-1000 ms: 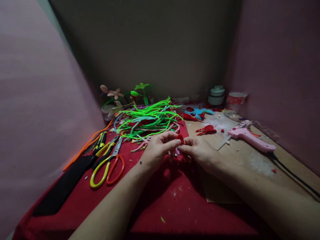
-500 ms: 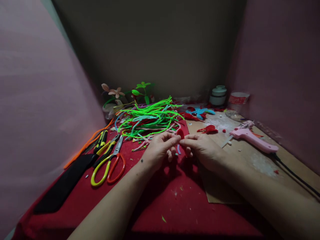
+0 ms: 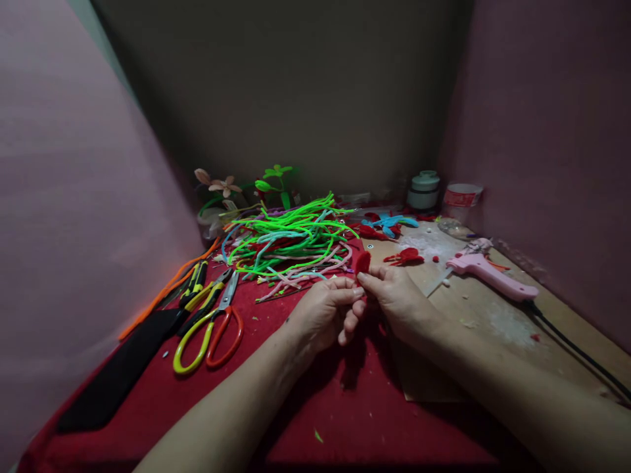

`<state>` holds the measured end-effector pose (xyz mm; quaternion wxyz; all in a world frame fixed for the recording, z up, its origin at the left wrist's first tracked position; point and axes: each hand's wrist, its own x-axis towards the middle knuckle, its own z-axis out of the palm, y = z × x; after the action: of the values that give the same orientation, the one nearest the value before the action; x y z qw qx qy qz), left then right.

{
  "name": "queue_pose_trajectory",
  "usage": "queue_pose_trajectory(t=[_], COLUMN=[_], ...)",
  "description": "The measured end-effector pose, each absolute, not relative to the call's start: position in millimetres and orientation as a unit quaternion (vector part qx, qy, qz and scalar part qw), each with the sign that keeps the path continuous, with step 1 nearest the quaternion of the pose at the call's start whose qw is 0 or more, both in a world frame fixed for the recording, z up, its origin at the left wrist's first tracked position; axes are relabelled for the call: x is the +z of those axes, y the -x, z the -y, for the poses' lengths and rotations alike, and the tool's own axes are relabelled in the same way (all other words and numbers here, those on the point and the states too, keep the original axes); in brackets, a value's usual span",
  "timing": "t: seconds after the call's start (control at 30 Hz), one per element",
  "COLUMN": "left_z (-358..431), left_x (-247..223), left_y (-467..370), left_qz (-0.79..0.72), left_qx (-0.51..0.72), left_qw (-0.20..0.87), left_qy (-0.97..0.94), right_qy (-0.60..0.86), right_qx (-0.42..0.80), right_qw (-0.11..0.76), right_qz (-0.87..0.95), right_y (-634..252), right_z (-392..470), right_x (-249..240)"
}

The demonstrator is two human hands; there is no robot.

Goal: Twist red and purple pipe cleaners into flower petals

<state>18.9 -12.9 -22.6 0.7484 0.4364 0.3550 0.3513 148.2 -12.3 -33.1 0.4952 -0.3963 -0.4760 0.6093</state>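
A small red fuzzy piece (image 3: 362,263) stands up between my fingertips, above the red cloth (image 3: 365,420). My right hand (image 3: 394,289) pinches its lower end between thumb and index finger. Just to the left, my left hand (image 3: 335,305) has its thumb and index finger pressed together at the bottom of the same piece, its other fingers curled below. The fingertips of both hands nearly meet there and hide the piece's lower end. Behind them lies a pile of green, pink and light blue fuzzy stems (image 3: 296,236).
Scissors (image 3: 217,328), pliers (image 3: 204,295) and a black strip (image 3: 123,374) lie at left. On the brown board (image 3: 428,374) at right are a pink glue gun (image 3: 493,276) and red fuzzy pieces (image 3: 407,256). Behind stand a jar (image 3: 424,190) and a cup (image 3: 462,197).
The left hand has shifted slightly lower against the red piece, and its fingers have turned. More of the red piece shows above the right fingertips. The whole view has moved a little.
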Motion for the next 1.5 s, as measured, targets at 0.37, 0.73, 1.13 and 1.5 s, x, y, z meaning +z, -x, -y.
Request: queue_pose_trajectory(t=[0.37, 0.73, 1.13, 1.5], left_z=[22.7, 11.0, 4.2, 8.7], left_x=[-27.4, 0.1, -8.9, -2.6], left_y=[-37.1, -9.7, -7.9, -13.2], left_qz=[-0.418, -0.53, -0.458, -0.511], left_qx=[0.369, 0.369, 0.465, 0.447], left_qw=[0.648, 0.476, 0.601, 0.402], left_qy=[-0.519, -0.598, -0.462, -0.615], right_qy=[0.405, 0.456, 0.305, 0.401], right_qx=[0.618, 0.554, 0.729, 0.634], right_qw=[0.476, 0.481, 0.407, 0.422], right_qz=[0.477, 0.504, 0.458, 0.509], right_y=[-147.0, -152.0, -152.2, -149.2], right_z=[13.1, -0.1, 10.4, 10.6], right_x=[-36.6, -33.0, -27.2, -28.8])
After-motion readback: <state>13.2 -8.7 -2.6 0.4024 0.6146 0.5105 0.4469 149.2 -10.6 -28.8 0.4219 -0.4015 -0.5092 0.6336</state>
